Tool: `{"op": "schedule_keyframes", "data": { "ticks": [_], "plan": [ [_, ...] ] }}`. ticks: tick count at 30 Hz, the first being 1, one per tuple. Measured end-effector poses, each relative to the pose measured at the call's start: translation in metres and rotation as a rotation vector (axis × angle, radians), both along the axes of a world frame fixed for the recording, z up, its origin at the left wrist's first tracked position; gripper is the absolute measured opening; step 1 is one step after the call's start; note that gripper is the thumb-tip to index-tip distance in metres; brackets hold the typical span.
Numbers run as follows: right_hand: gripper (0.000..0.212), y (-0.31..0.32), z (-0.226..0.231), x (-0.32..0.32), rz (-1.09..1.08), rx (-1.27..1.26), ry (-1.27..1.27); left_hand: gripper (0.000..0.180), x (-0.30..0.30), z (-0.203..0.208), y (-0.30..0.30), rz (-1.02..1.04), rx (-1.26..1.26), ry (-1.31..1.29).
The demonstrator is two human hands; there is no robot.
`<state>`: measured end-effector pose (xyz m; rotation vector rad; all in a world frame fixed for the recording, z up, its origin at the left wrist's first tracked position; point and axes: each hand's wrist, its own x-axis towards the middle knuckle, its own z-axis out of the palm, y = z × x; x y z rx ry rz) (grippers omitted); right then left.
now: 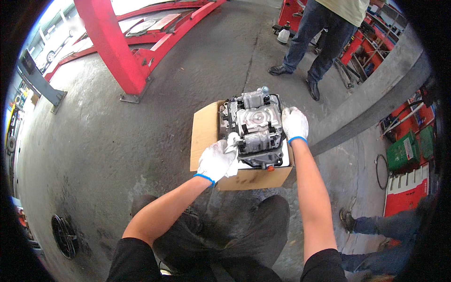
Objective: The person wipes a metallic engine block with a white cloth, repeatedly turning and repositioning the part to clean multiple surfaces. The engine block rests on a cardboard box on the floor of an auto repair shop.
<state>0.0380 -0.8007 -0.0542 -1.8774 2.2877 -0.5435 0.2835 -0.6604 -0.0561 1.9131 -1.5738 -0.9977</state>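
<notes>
A metal and black mechanical unit (259,117), which looks like a transmission control unit, rests on an open cardboard box (256,180) in front of me. Two silvery cylinders and a round-stamped plate show on its top, and an orange plug (270,168) sits at its near edge. My left hand (217,159), in a white glove with a blue cuff, is closed at the unit's near left side. Between its fingers is what looks like a white cloth (232,138), touching the near cylinder. My right hand (295,123), gloved alike, curls over the unit's right edge; its fingertips are partly hidden.
A red lift post (115,51) stands at the far left, a grey beam (371,94) at the right. One person (319,35) stands beyond the box; another person's legs (387,230) are at the lower right. A black coil (64,236) lies lower left. A green bin (402,151) is at right.
</notes>
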Motion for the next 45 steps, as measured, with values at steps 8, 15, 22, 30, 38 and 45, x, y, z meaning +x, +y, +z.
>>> {"op": "schedule_keyframes", "data": {
  "ticks": [8, 15, 22, 30, 38, 45],
  "plan": [
    [0.045, 0.001, -0.006, -0.003, 0.013, -0.035, -0.007, 0.036, -0.017, -0.020, 0.074, 0.084, 0.202, 0.432],
    [0.044, -0.002, -0.010, -0.008, 0.038, -0.031, 0.001, 0.014, -0.019, -0.038, 0.074, 0.056, 0.262, 1.481],
    [0.027, 0.038, 0.010, -0.030, 0.032, -0.717, -0.197, 0.027, -0.009, -0.041, 0.059, 0.069, 0.295, 1.571],
    [0.032, 0.246, -0.047, 0.011, 0.126, 0.304, -1.393, 0.029, 0.005, -0.045, 0.060, 0.021, 0.492, 1.631],
    [0.020, 0.234, -0.022, 0.051, 0.183, -0.033, -1.243, 0.038, -0.016, -0.057, 0.068, -0.291, 0.030, 0.785],
    [0.054, 0.255, -0.025, 0.066, 0.185, 0.035, -0.794, 0.072, -0.032, -0.036, 0.091, -0.456, -0.167, 0.135]
  ]
}}
